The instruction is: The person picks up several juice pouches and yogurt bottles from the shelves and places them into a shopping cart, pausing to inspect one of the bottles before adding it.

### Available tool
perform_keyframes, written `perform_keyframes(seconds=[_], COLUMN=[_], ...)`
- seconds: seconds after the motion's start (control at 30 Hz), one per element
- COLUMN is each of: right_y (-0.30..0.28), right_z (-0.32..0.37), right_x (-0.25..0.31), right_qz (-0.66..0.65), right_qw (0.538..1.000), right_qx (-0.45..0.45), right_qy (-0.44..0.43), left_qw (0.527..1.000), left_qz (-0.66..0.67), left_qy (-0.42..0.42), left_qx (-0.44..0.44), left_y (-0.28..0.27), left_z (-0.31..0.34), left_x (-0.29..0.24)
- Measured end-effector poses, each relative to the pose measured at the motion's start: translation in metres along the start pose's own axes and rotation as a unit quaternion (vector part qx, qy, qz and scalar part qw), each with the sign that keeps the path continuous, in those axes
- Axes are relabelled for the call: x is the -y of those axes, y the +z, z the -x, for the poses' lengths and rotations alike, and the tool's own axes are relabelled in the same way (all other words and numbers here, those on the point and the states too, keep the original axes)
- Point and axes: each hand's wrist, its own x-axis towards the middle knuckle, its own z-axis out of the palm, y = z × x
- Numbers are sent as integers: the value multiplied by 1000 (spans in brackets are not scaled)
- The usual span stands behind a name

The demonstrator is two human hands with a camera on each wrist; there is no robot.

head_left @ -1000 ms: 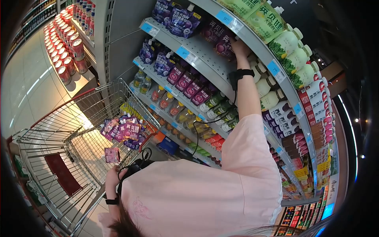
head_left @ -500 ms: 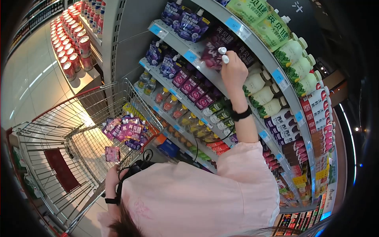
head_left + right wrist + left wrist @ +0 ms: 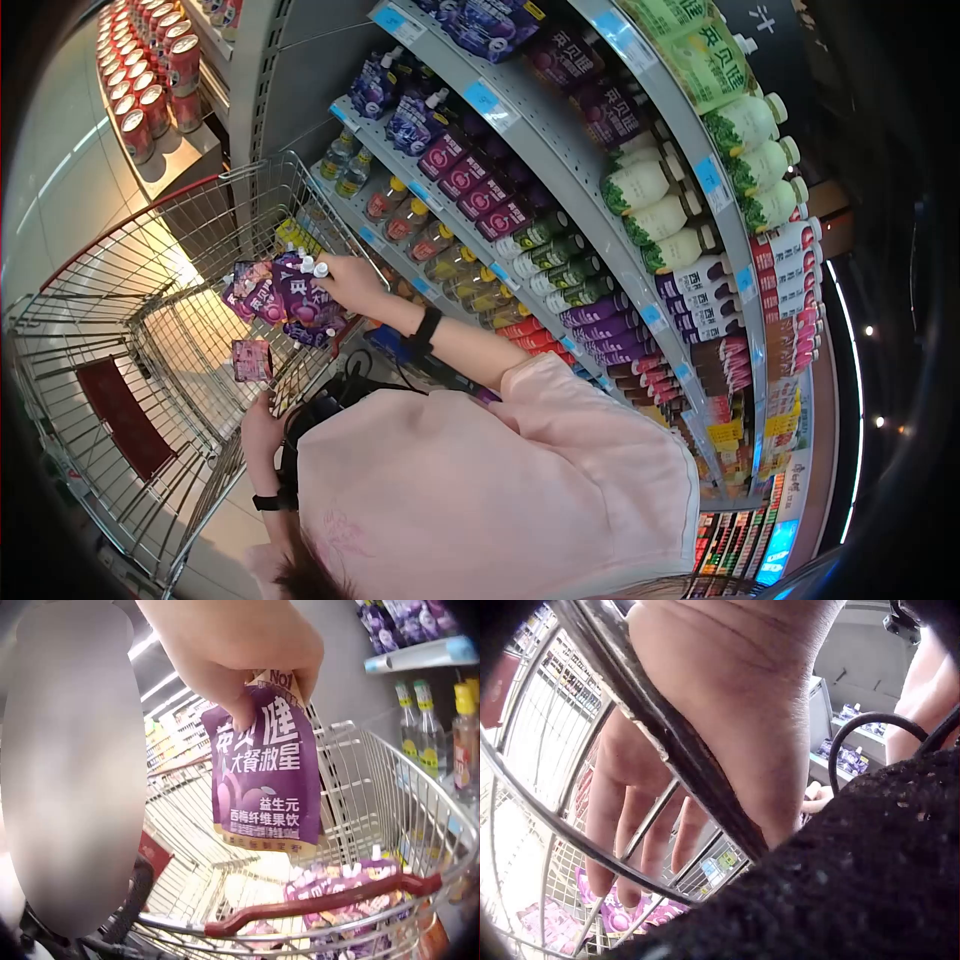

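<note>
Over the shopping cart [image 3: 427, 885], my right hand [image 3: 352, 285] grips purple drink pouches [image 3: 262, 776] by their top end. Two white caps [image 3: 314, 267] stick out beside the fingers in the head view. Below them a pile of purple pouches [image 3: 352, 896] lies in the cart. My left hand [image 3: 727, 697] rests over the cart's rim, its fingers [image 3: 607, 817] hanging straight down along the wires. A small pink packet [image 3: 251, 361] lies in the cart just past that hand.
Shelves [image 3: 540, 130] with pouches and bottles run along the right side. White-green bottles [image 3: 640, 190] stand on an upper shelf. Stacked red cans [image 3: 140, 110] are at the back left. A black cable [image 3: 855, 724] loops near my left wrist.
My right hand was reaching into the upper shelf, then drew out purple pouches and carried them down and left over the cart. The left hand has stayed at the cart's rim.
</note>
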Motion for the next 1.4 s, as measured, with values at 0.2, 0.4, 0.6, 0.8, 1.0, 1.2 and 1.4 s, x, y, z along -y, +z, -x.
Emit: perform_keyframes(seconds=[0.2,0.4,0.6,0.8,1.0,1.2,1.4], right_y=[40,21,-66,-125,-181,-226,-231], right_z=[-10,-26,-15,5,24,44,48], right_x=[-29,-68,-58,-46,-32,-30,-64], right_qz=[-12,-31,-112,-195,-109,260,441], right_qw=[996,996,991,978,964,835,764], right_qx=[68,26,12,-71,-241,-478,-469], right_qy=[53,84,75,26,-26,-89,47], left_qw=[1000,999,1000,999,999,999,998], left_qz=[0,1,12,40,29,36,41], left_qy=[6,28,15,18,9,15,19], left_qx=[-11,-18,5,2,14,31,40], left_y=[-4,2,1,3,-1,-1,-1], left_z=[3,1,-1,-1,1,0,-1], left_x=[-5,3,3,6,0,1,2])
